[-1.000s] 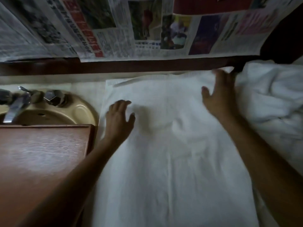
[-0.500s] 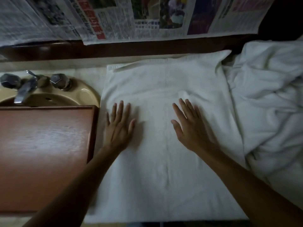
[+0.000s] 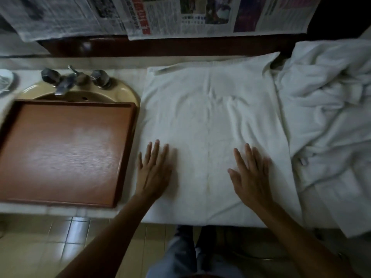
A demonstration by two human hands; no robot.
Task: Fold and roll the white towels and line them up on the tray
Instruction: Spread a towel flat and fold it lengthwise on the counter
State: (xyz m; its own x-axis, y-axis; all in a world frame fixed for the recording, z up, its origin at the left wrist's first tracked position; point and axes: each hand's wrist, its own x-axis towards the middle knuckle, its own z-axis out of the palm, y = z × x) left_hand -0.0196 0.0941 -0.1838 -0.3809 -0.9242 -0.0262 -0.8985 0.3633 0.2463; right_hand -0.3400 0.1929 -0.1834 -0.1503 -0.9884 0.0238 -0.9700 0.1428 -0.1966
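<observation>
- Counter (image 3: 128, 63) is seen with newspaper (image 3: 180, 15) hung behind.
- Towel (image 3: 210, 109) is spread flat beside tray (image 3: 124, 157); pile (image 3: 329, 101) is heaped at right.
- Left hand (image 3: 153, 173) and right hand (image 3: 251, 177) are laid flat on towel, fingers straight, nothing gripped.

Two hands (image 3: 153, 173) (image 3: 251, 178), one tray (image 3: 60, 149), one flat towel (image 3: 208, 117).

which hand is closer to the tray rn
Left. The left hand lies flat on the spread towel just beside the tray rim; the right hand rests farther across the towel.

Newspaper (image 3: 180, 17) print — blurred, unreadable
</observation>
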